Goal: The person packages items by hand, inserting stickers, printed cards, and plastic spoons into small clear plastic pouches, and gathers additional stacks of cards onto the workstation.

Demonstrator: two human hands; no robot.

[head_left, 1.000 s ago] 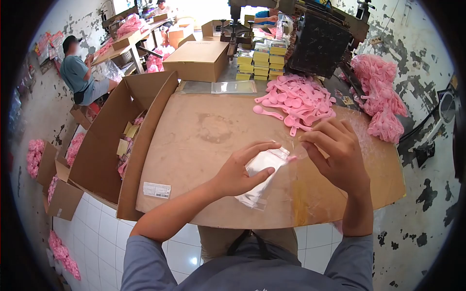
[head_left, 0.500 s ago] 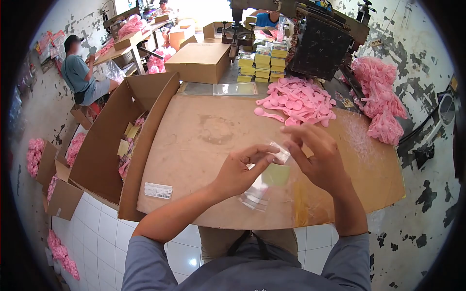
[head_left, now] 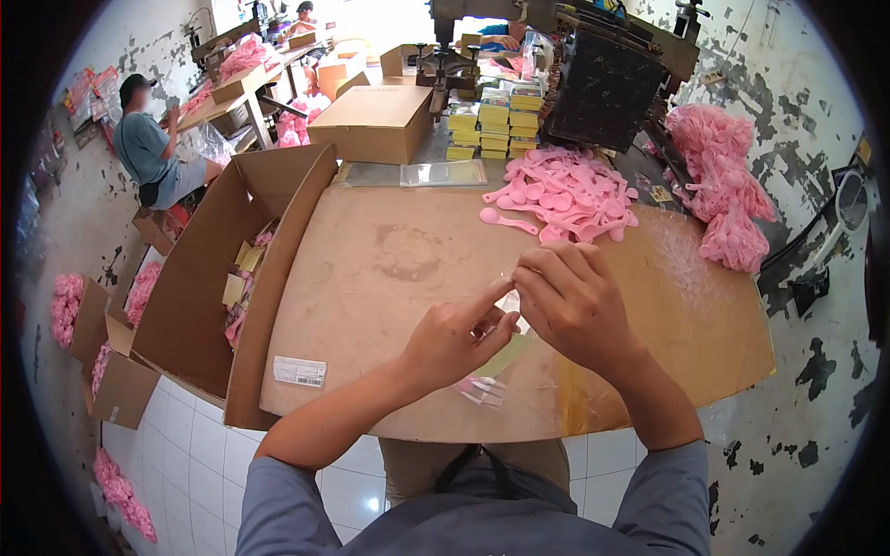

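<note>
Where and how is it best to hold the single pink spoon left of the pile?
Probably pinch the pink spoon at mid-handle, coming down from above on the near side: it lies flat, its narrow handle is exposed, its round bowl points left, and the pile of spoons lies behind.

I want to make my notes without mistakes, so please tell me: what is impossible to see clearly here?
- Grip of the left hand and right hand on the clear plastic: head view, hidden by fingers.
- Text on the white label: head view, too small.
- Bottom of the large open box: head view, hidden by its wall and contents.
</note>
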